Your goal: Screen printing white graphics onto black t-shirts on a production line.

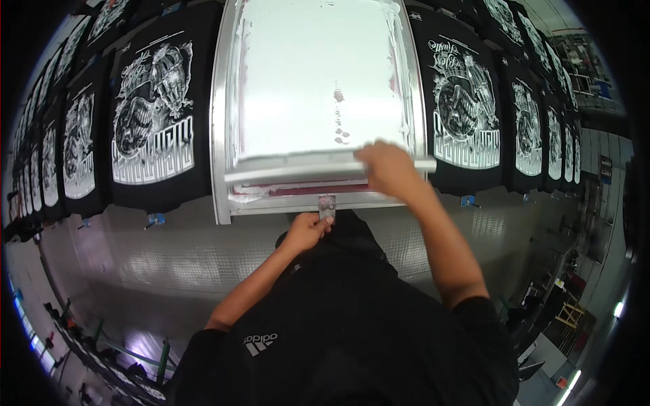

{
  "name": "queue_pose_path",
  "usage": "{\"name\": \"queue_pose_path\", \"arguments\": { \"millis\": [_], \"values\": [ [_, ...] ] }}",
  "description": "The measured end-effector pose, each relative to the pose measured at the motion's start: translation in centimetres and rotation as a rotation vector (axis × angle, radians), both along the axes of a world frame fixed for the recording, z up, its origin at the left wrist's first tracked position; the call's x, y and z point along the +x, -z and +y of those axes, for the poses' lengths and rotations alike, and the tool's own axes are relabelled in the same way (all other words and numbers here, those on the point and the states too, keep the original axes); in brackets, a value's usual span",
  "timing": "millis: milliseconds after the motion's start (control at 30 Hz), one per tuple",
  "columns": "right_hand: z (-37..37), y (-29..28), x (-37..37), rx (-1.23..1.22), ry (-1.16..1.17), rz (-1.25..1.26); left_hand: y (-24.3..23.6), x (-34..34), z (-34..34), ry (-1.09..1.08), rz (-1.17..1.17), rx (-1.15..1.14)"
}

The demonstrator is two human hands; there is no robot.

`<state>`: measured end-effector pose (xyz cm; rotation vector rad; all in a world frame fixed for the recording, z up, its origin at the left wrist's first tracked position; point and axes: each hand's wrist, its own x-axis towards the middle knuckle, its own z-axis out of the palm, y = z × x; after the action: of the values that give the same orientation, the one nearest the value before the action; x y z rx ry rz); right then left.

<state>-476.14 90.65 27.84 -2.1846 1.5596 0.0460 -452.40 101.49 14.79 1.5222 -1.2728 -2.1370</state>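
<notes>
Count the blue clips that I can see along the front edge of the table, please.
2 that I can make out: one blue clip left of the screen frame, under a printed shirt, and another right of it. More may be hidden elsewhere along the row.

A metal-framed printing screen (318,101) lies flat on the long tabletop (203,250), its mesh smeared with white ink. The right hand (386,169) grips a long white squeegee (305,169) that runs across the near end of the screen, fingers wrapped over its right part. The left hand (308,231) sits lower, pinching a small metal clamp (327,206) at the middle of the frame's near edge. On both sides of the screen, black T-shirts (152,115) with white printed graphics lie in a row along the tabletop, curving away toward the picture's rim. Small blue clips (156,219) sit at the tabletop's near edge below the shirts.
</notes>
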Motion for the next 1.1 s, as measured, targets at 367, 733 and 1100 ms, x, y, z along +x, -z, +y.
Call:
{"name": "queue_pose_path", "arguments": {
  "millis": [367,733,1100],
  "values": [
    [7.3,-1.2,0.0,-0.118,0.026,-0.082,-4.3,-0.7,-0.8,0.235,-0.404,-0.132],
    [4.0,4.8,-14.6,0.315,0.661,-0.751,-9.2,13.6,-10.4,-0.729,-0.731,-0.789],
    [5.8,2.6,-22.0,0.317,0.873,-1.164,-8.0,4.9,-9.8,-0.714,-0.359,-0.579]
  ]
}}
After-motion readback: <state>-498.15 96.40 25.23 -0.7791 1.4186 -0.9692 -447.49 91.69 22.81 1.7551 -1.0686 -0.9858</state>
